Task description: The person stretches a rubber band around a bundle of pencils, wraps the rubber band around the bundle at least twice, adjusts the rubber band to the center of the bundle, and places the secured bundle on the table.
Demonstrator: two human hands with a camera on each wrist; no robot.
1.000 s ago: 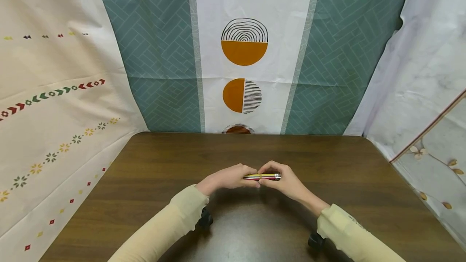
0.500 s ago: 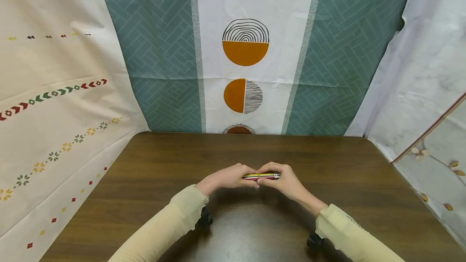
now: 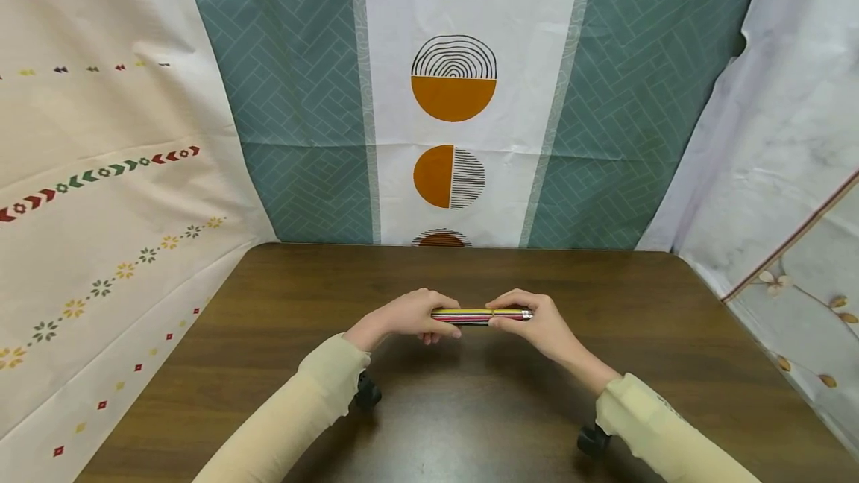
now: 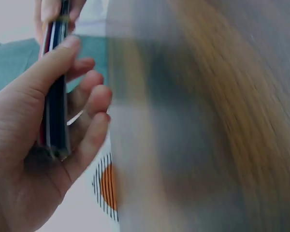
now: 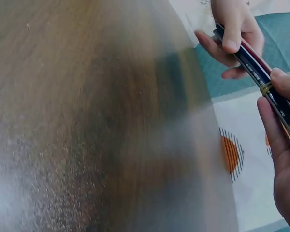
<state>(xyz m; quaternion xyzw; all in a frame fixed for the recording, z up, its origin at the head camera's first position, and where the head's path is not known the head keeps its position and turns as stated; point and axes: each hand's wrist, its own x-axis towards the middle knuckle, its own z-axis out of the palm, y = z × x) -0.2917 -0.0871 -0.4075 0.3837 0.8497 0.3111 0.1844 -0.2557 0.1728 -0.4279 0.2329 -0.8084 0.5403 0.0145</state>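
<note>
A bundle of slim, pencil-like sticks (image 3: 473,317) in yellow, red, white and dark colours is held level above the table. A thin yellowish rubber band (image 5: 266,88) circles it. My left hand (image 3: 412,313) holds the bundle's left end between thumb and fingers; in the left wrist view the dark sticks (image 4: 55,113) lie across the palm beneath the thumb. Near the other end, my right hand (image 3: 540,323) pinches the bundle with thumb and fingers, close beside the band. Shiny silvery tips show at that right end. How many sticks there are, I cannot tell.
A dark brown wooden table (image 3: 322,282) spreads under both hands. Behind it hangs a green and white cloth (image 3: 309,95) with orange circles. Patterned cream cloth (image 3: 121,207) borders the left side and marbled white cloth (image 3: 772,170) the right.
My hands have drawn apart, the left to the left and the right to the right. More of the bundle shows between them, and it sits slightly higher in the head view.
</note>
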